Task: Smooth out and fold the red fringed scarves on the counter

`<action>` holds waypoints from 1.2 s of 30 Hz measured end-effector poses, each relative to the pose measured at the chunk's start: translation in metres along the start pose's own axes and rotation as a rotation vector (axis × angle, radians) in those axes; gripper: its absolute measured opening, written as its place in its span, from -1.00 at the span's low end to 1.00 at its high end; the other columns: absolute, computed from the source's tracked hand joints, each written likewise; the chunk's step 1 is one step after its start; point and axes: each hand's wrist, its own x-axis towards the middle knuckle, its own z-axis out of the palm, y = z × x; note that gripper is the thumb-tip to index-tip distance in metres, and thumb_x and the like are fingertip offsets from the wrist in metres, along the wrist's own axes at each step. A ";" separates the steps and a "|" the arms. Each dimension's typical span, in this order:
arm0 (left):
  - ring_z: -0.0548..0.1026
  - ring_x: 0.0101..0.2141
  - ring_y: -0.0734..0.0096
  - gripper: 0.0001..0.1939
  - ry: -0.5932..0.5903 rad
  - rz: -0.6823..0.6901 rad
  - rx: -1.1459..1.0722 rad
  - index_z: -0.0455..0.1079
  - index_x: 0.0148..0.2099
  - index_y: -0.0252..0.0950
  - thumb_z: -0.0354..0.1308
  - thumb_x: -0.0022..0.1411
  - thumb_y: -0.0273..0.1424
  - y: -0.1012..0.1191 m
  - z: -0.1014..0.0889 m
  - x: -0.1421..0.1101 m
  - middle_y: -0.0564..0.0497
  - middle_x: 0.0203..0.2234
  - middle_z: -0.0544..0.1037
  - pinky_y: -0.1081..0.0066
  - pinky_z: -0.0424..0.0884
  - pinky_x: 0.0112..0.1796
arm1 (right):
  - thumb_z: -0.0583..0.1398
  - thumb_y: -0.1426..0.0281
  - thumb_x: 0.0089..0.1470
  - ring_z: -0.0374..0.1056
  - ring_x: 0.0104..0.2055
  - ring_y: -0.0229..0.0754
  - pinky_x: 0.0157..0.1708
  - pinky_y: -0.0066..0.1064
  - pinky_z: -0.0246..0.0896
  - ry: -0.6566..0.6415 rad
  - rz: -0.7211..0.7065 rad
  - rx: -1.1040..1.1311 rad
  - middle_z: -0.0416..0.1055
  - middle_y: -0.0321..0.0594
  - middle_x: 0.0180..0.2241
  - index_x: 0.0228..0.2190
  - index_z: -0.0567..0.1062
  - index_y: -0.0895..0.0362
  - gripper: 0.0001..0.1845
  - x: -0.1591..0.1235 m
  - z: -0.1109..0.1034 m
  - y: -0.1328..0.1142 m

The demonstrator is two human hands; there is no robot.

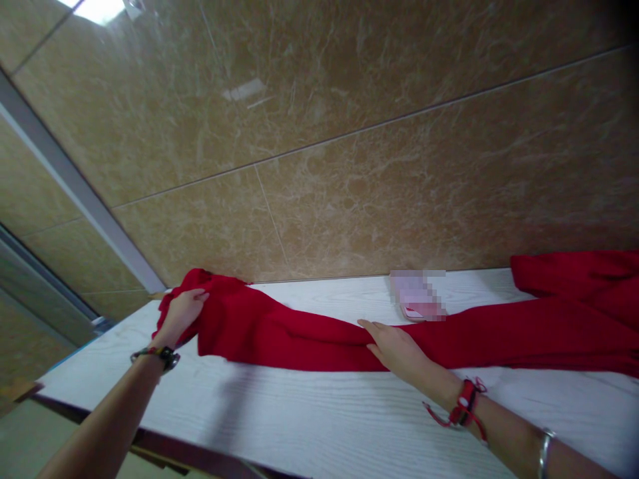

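A long piece of red fabric (309, 342), seemingly a garment, runs across the white tabletop in a narrow strip. Its exact kind cannot be made out. My left hand (184, 314) is closed on the bunched left end, with part of the cloth rising around the fingers. Near the strip's middle, my right hand (397, 349) rests on the fabric, palm down, its fingers stretched out and pointing left. To the right, the cloth widens into a larger folded mass that runs out of the view.
The white wood-grain table (299, 419) stands against a brown marble-patterned wall (349, 186). A small, blurred-out pinkish object (414, 296) lies behind the fabric near the wall. The table's front edge crosses the lower left, and a metal strip (80, 173) slants down the wall.
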 end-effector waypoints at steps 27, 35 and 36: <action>0.39 -0.12 0.20 -0.30 -0.770 0.706 0.124 0.23 0.09 -0.21 0.09 -0.21 -0.50 0.077 0.078 -0.022 0.00 -0.11 0.46 0.36 0.25 -0.09 | 0.03 0.59 -0.01 0.32 -0.07 -0.11 -0.03 -0.32 0.15 -0.065 -0.207 0.022 0.42 -0.12 -0.13 -0.20 0.50 0.17 -0.64 -0.006 -0.015 -0.002; 0.36 -0.17 0.28 -0.89 -0.668 0.804 0.099 0.37 -0.39 -0.29 0.08 -0.05 -0.44 0.059 0.072 -0.032 -0.05 -0.17 0.40 0.39 0.25 -0.11 | 0.05 0.57 0.05 0.27 -0.01 -0.14 0.00 -0.36 0.16 -0.070 -0.378 -0.053 0.40 -0.09 -0.10 -0.18 0.47 0.21 -0.69 -0.011 -0.017 0.000; 0.34 -0.13 0.26 -0.80 -0.649 0.801 0.078 0.36 -0.29 -0.30 0.10 -0.05 -0.43 0.054 0.073 -0.033 -0.07 -0.10 0.36 0.37 0.23 -0.08 | 0.05 0.58 0.06 0.25 0.01 -0.14 0.01 -0.35 0.15 -0.071 -0.414 -0.071 0.41 -0.08 -0.11 -0.17 0.46 0.23 -0.70 -0.012 -0.016 0.001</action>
